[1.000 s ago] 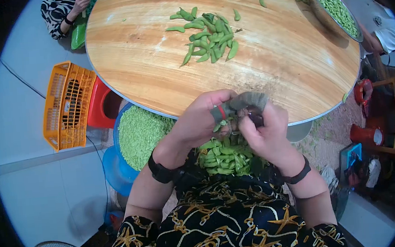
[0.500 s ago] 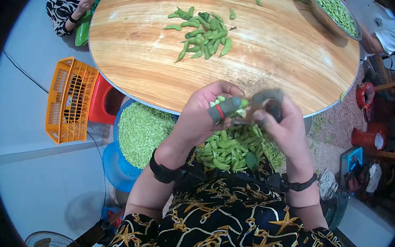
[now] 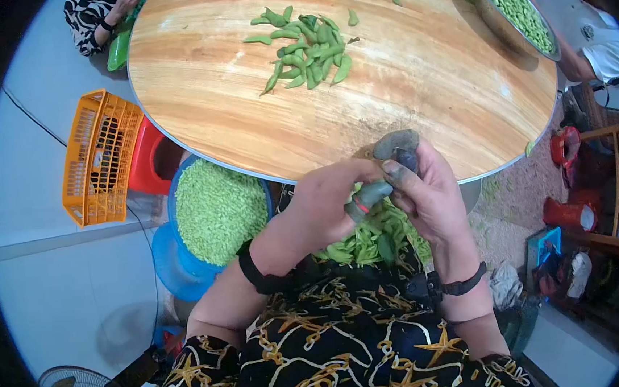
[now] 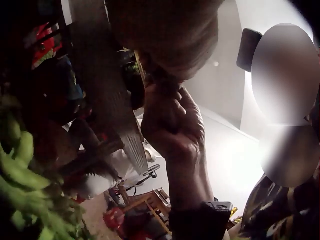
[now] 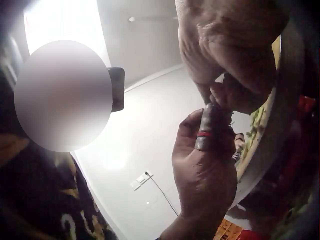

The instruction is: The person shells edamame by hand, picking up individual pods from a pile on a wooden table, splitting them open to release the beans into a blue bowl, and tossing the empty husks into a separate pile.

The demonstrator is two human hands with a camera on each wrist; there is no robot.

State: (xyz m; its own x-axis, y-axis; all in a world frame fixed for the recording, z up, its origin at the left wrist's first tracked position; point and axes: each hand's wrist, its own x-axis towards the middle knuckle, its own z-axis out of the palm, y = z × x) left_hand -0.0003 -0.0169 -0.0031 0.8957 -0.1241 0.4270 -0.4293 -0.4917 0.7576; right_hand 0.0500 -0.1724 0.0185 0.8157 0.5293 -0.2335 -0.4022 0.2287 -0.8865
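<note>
In the head view both hands meet over the lap at the table's near edge. The left hand (image 3: 328, 199) wears a grey-green thumb cover with a red band, and a bit of green, likely beans (image 3: 357, 187), shows in its curled grip. Against its fingertips are those of the right hand (image 3: 433, 195), which has dark finger covers; whatever lies between them is hidden. Green pods (image 3: 378, 237) fill the lap below. Both wrist views show the left hand (image 4: 170, 35) (image 5: 205, 167) and right hand (image 4: 172, 125) (image 5: 230, 55) touching at the fingers.
A pile of pods (image 3: 311, 51) lies on the round wooden table (image 3: 207, 92). Left of the lap stands a blue basin of shelled beans (image 3: 222, 209), near an orange crate (image 3: 103, 159) and red stool (image 3: 148, 159). A metal bowl of beans (image 3: 513, 10) sits at the far right.
The hands, apart half a second ago, now touch. Beans then visible in the left palm are mostly covered, and the left hand has turned over. The view has shifted slightly.
</note>
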